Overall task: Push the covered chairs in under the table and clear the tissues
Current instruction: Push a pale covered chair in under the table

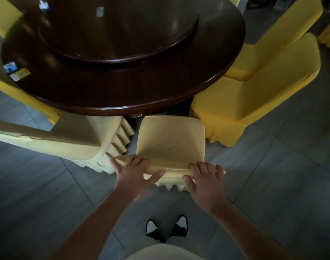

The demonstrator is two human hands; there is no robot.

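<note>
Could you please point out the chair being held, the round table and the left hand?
chair (169,139): head view, seat cushion.
round table (122,91): head view, bare top near edge.
left hand (134,171): head view, back of hand.

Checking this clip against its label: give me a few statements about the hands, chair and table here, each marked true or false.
1. Both hands grip the top of the chair back. True: left hand and right hand hold the chair.
2. The chair seat is fully under the table. False: most of the seat shows in front of the table edge.
3. The table is round and dark. True.
4. The chair covers are blue. False: they are yellow.
5. Small packets lie near the table's left edge. True.
</note>
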